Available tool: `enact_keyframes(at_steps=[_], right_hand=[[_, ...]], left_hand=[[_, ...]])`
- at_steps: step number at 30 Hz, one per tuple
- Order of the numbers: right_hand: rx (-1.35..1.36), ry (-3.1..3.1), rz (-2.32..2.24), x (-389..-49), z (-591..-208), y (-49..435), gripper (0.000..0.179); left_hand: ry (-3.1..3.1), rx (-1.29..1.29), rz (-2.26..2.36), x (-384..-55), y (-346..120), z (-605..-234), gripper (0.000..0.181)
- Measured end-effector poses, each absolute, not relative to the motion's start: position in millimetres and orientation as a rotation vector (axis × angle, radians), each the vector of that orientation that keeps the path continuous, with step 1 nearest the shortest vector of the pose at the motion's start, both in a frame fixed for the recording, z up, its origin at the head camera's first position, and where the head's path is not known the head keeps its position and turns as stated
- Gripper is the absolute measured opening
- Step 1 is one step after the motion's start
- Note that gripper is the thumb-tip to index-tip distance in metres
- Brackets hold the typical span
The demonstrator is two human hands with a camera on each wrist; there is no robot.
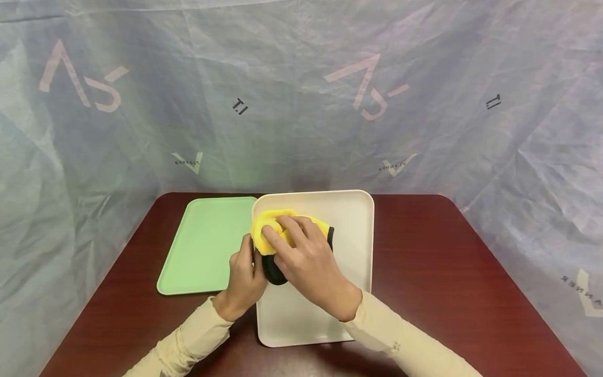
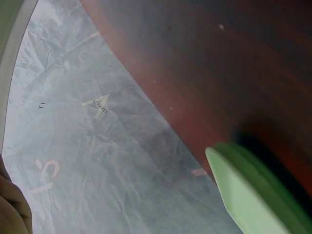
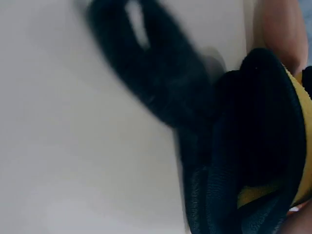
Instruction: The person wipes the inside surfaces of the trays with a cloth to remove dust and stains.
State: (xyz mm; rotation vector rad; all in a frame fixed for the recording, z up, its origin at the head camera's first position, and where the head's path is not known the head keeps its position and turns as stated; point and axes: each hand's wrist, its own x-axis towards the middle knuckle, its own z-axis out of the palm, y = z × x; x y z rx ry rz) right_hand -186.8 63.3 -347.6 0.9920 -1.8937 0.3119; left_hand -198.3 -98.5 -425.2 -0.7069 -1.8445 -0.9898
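A white tray (image 1: 313,319) is held in front of me, its left rim overlapping a green tray (image 1: 207,246). My left hand (image 1: 245,277) grips the white tray's left rim, some of its fingers hidden behind it. With bent fingers, my right hand (image 1: 306,256) holds a bunched yellow cloth (image 1: 275,215) with black edging against the tray's upper left part. A dark part of the cloth (image 3: 146,63) hangs loose over the tray surface in the right wrist view. The left thumb (image 3: 287,31) shows beside the cloth there.
The green tray lies on the dark red table (image 1: 424,262), to the left. Grey printed sheeting (image 1: 301,104) surrounds the table at the back and both sides. A shadow falls on the table below the white tray's near edge.
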Motion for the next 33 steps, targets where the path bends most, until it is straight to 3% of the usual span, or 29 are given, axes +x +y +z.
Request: enact_keyframes(at_steps=[11,33], right_hand=[[0.835,-1.932,0.35,-189,-363,106,0.049],[0.662,-2.037,0.413,-187,-367,184,0.051]], left_hand=[[-1.861,-0.668,-1.04,-199,-97,-427,0.021],[-1.814,-0.708,-1.053,-201,-90,-429,0.019]])
